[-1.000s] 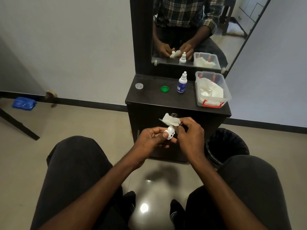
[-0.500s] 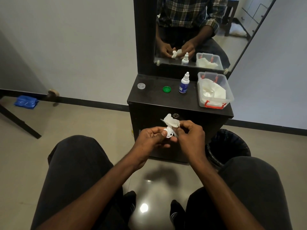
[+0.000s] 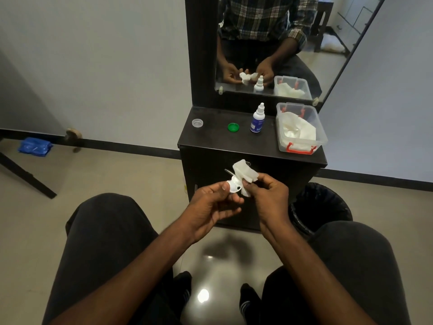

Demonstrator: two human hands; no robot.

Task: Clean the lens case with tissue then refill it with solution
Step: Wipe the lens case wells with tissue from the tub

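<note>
The lens case (image 3: 235,185), small, white and open, sits pinched in our left hand (image 3: 212,205), held in front of the dark worktop (image 3: 218,143). Our right hand (image 3: 269,195) grasps one white tissue (image 3: 244,173). Compared with a moment ago, the tissue has lifted and spread wider above the case, and our left thumb has slid up over the case's edge. On the worktop we count one clear cap (image 3: 197,123), one green cap (image 3: 233,127), one solution bottle (image 3: 257,118) with a blue label, standing upright, and one clear box (image 3: 301,127) with red clips, holding more tissues. One black bin (image 3: 321,205) stands on the floor beside our right knee. A mirror (image 3: 276,43) reflects both hands.
</note>
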